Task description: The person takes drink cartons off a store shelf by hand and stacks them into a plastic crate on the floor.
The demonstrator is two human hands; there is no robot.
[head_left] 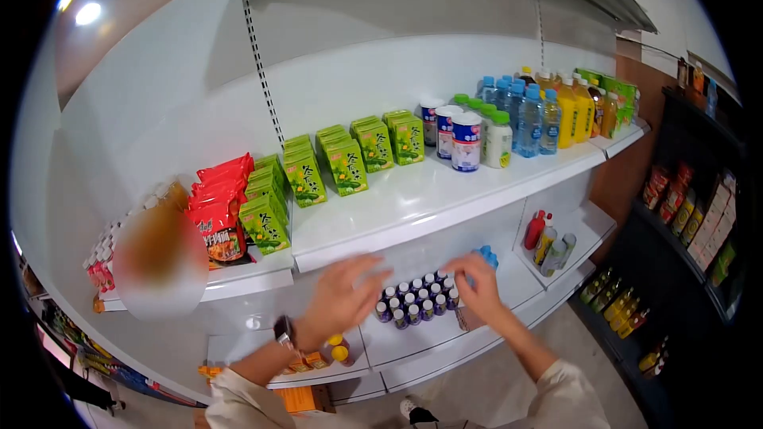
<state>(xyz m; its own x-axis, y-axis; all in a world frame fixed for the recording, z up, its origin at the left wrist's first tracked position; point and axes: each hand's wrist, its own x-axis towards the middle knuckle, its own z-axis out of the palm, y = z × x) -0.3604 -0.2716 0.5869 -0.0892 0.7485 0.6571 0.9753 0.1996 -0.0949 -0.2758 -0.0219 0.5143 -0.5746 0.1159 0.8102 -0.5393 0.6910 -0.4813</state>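
My left hand (343, 295), with a dark watch at its wrist, hovers before the shelf edge, fingers stretched out and slightly blurred. To its right, my right hand (478, 290) is raised with thumb and fingers apart. Neither holds anything. Between and below them, a block of small dark purple bottles (413, 299) with pale caps stands in rows on the lower shelf. On the shelf above are green drink cartons (344, 165) in several stacks, white-and-blue canisters (466, 143), and a white bottle (498, 141) with a green cap.
Red noodle packets (216, 218) stand at the upper shelf's left. Blue-capped water bottles (528, 121) and yellow juice bottles (567, 115) fill its right. Lower right are a red bottle (535, 230) and grey cans (555, 254). A dark rack (675, 135) stands right. A blurred patch covers the left.
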